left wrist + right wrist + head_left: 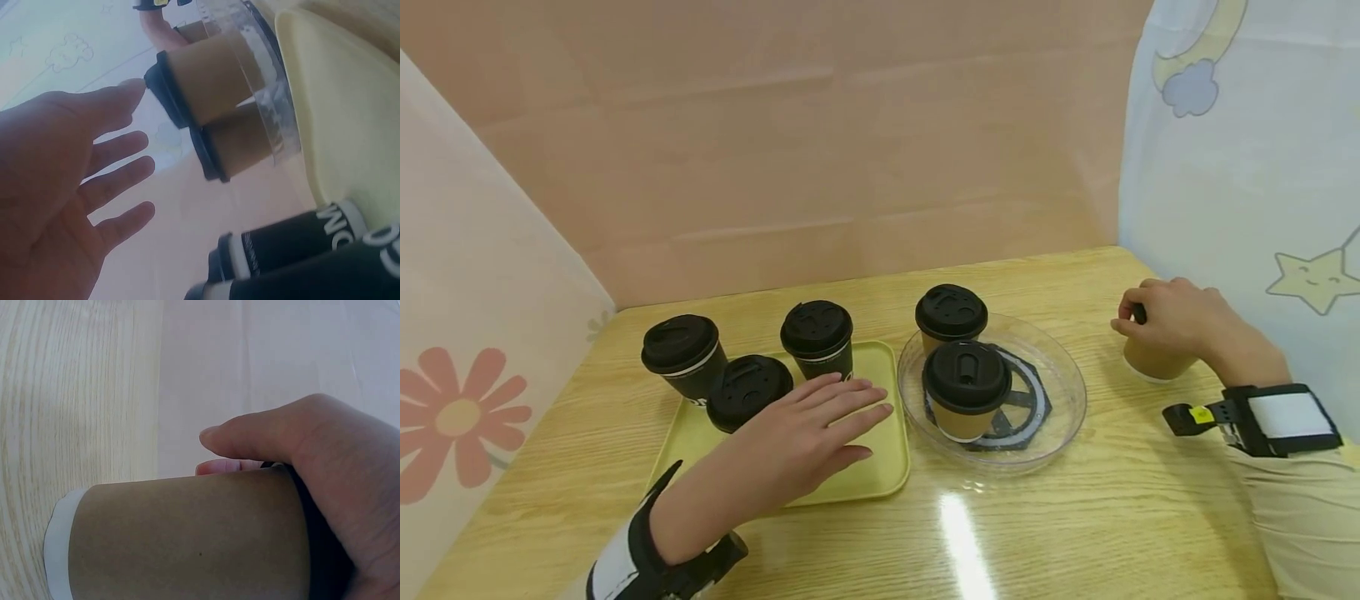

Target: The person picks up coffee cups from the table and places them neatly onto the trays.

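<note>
My right hand [1180, 317] curls over the top of a brown paper cup [187, 537] with a black lid, at the right of the table. In the right wrist view its thumb and fingertips bend around the lid end, and the cup's white base is by the wood. My left hand [820, 425] hovers over the yellow tray [880, 475] with straight, spread fingers and nothing in them. Around it are three black cups: one at the left [685, 354], one partly behind the wrist [748, 392], and one at the back [817, 342].
A round clear plastic dish [1067, 417] beside the tray holds two brown lidded cups, one in front [966, 392] and one behind [951, 312]. Paper-like walls close in the wooden table [1037, 533] at the back [850, 167] and both sides.
</note>
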Demonstrator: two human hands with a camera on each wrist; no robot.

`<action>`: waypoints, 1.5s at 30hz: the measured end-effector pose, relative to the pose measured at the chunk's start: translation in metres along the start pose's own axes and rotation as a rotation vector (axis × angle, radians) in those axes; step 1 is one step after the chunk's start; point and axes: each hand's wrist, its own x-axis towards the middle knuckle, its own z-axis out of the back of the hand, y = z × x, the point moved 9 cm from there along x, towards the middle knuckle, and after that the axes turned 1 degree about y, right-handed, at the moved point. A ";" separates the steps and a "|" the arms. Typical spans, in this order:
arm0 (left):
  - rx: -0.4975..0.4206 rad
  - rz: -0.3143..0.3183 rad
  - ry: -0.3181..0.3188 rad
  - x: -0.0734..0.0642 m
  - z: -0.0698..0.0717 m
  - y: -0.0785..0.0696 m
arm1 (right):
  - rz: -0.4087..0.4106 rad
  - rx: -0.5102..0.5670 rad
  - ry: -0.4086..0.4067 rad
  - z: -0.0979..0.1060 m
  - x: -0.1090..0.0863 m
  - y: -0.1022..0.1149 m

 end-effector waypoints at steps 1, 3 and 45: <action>-0.001 -0.001 0.013 0.001 -0.003 -0.001 | 0.001 0.001 0.000 0.000 0.000 0.000; -0.010 0.000 0.036 0.003 -0.008 -0.003 | 0.002 0.001 -0.002 0.000 0.000 0.001; -0.050 -0.091 0.273 0.042 -0.072 -0.037 | 0.000 0.013 -0.018 0.004 0.002 0.014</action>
